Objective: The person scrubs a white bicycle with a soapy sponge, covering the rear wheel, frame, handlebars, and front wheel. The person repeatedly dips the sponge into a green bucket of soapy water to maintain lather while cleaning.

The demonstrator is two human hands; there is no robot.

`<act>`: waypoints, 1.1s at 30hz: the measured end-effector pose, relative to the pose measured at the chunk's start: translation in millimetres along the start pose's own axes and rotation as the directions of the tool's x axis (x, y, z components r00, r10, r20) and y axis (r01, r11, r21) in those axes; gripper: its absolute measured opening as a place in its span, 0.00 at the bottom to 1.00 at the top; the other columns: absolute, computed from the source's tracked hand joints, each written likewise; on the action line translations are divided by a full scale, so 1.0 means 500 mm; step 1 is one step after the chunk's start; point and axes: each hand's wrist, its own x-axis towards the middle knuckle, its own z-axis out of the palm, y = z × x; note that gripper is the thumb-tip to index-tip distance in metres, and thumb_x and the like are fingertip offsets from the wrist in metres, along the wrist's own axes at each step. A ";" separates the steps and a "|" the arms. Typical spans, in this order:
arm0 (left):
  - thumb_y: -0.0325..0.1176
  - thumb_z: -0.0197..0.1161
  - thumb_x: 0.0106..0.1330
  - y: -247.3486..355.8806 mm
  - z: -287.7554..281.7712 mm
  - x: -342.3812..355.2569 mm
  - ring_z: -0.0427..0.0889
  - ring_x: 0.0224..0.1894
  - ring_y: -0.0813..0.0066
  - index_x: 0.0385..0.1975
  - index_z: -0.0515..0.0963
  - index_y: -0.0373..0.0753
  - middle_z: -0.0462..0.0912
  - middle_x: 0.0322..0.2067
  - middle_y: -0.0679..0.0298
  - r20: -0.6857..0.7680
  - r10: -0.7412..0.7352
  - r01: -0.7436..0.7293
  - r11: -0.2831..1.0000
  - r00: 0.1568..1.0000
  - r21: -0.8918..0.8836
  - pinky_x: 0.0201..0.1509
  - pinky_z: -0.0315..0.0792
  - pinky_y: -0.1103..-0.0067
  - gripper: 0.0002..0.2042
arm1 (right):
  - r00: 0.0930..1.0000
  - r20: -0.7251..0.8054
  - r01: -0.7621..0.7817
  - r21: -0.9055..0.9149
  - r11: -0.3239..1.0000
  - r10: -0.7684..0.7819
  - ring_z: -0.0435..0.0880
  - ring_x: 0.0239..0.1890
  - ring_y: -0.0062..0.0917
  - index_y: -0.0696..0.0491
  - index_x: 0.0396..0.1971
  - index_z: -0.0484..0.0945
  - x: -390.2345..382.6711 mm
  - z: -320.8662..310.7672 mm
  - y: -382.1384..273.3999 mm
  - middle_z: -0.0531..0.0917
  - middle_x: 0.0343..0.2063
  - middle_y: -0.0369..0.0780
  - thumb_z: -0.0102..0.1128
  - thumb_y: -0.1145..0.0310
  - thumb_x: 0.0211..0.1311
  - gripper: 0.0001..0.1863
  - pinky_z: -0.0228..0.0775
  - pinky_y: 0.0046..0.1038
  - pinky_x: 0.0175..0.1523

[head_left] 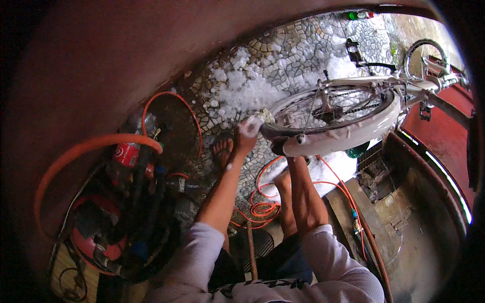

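Note:
A white bicycle (376,85) is tilted across the upper right, with foam on its rear wheel and long fender (353,134). My left hand (247,129), covered in suds, is closed on a pale sponge or cloth (267,116) against the wheel's near left side. My right hand (292,151) grips the fender's near end from beneath, its fingers partly hidden by the fender. A small green object (357,150) shows under the wheel.
Foam (237,83) lies on the mosaic paving. Orange hoses (262,207) loop near my bare feet. A pump machine (101,232) and red-labelled bottle (126,154) stand left. A drain grate (369,159), red panel (439,136) and curved wall (76,65) border the space.

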 end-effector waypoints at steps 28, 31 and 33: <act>0.32 0.57 0.62 0.153 -0.061 0.161 0.79 0.46 0.50 0.37 0.81 0.34 0.82 0.41 0.51 0.406 0.151 -0.109 0.986 0.901 -0.125 0.51 0.73 0.67 0.11 | 0.984 -0.157 -0.049 0.231 0.972 0.087 0.76 0.47 0.30 0.53 0.47 0.75 0.008 -0.071 0.014 0.79 0.42 0.40 0.52 0.67 0.61 0.15 0.70 0.32 0.52; 0.30 0.56 0.61 0.097 -0.012 0.184 0.81 0.43 0.51 0.36 0.81 0.36 0.83 0.41 0.53 0.445 0.070 -0.093 0.995 0.893 0.032 0.48 0.75 0.65 0.09 | 0.985 -0.144 -0.057 0.268 0.962 0.098 0.76 0.47 0.29 0.53 0.48 0.74 -0.003 -0.055 0.009 0.79 0.42 0.40 0.52 0.67 0.62 0.15 0.70 0.32 0.52; 0.31 0.56 0.60 0.057 -0.002 0.204 0.81 0.40 0.52 0.35 0.81 0.37 0.83 0.39 0.52 0.474 -0.218 0.140 0.971 0.853 0.194 0.45 0.75 0.64 0.09 | 0.987 -0.117 -0.068 0.297 0.952 0.107 0.76 0.47 0.29 0.53 0.48 0.74 -0.010 -0.032 0.008 0.79 0.42 0.40 0.52 0.67 0.62 0.15 0.70 0.32 0.52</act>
